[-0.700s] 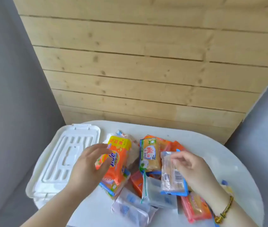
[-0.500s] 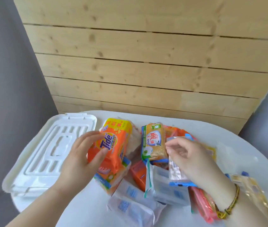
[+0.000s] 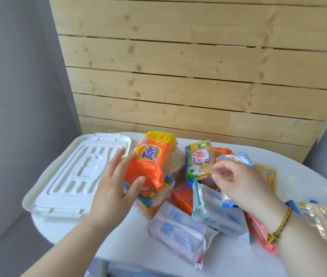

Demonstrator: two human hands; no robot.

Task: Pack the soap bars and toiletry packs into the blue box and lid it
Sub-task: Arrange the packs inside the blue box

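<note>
- Head view, nearest first: a pink tissue pack (image 3: 178, 234) lies flat on the white table (image 3: 308, 186), nearer than both hands and between them.
- A pink-red pack (image 3: 262, 236) lies under the right wrist, which wears a braided bracelet (image 3: 280, 226). A clear-wrapped yellow bar (image 3: 322, 222) lies just outside that wrist.
- A white-and-blue pack (image 3: 216, 212) stands tilted just below the right palm, touching the tissue pack.
- The left hand (image 3: 114, 188) is spread wide. Its thumb is on the near end of the orange Tide pack (image 3: 152, 158) and its fingers run along the pack's left side, holding it tilted over an orange-and-white soap pack (image 3: 154, 198).
- The right hand (image 3: 240, 184) has its fingers curled, pinching a clear soap pack with blue ends (image 3: 236, 156) that runs under the palm.
- Between the hands, a red-orange pack (image 3: 182, 198) lies low. A yellow soap bar in green-and-blue wrap (image 3: 198, 160) is propped up just beside the right fingertips.
- Beyond the right hand lies a flat yellow pack (image 3: 266, 176).
- Left of the left hand, the white lid (image 3: 68, 176) lies flat, partly over the table's edge.
- Farthest is a wooden plank wall (image 3: 178, 76).
</note>
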